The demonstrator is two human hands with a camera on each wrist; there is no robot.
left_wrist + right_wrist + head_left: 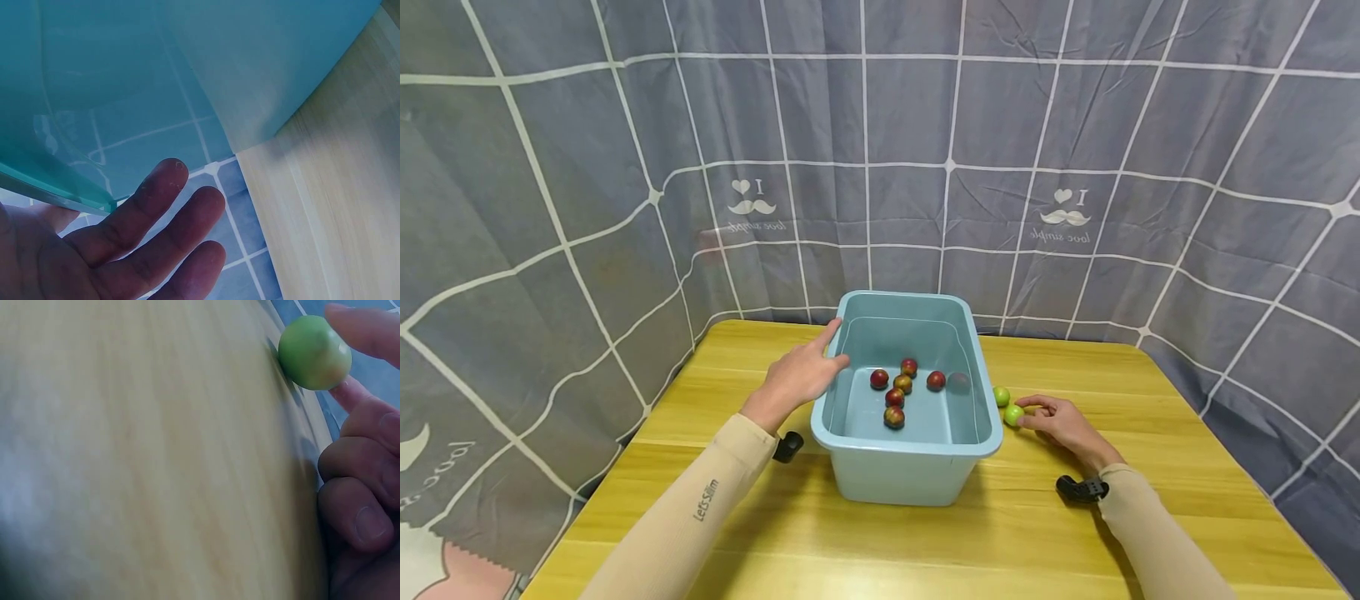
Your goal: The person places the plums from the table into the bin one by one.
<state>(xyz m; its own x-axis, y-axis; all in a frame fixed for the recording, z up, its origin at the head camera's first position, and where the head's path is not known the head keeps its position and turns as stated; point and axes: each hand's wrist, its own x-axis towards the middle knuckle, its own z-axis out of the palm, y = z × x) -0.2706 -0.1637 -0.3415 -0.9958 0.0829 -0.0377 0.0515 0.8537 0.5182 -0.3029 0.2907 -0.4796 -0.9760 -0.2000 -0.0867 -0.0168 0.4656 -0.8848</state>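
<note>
My left hand [801, 373] rests at the left rim of a light-blue plastic tub [906, 448], thumb over the edge. In the left wrist view its other fingers [159, 247] lie loosely extended along the outside of the wall. Several small dark-red, plum-like fruits [894, 397] lie spread on the tub's floor. To the right of the tub, my right hand [1063, 423] pinches a small round green fruit [314, 353] between thumb and index finger, low over the table; its other fingers are curled. Just behind it sits a second green fruit [1002, 396], close to the tub wall.
The tub stands mid-table on a yellow wood-grain tabletop [752, 533]. A grey curtain [902, 125] with white grid lines hangs behind and on both sides. Black straps with cameras [1081, 490] sit on both wrists.
</note>
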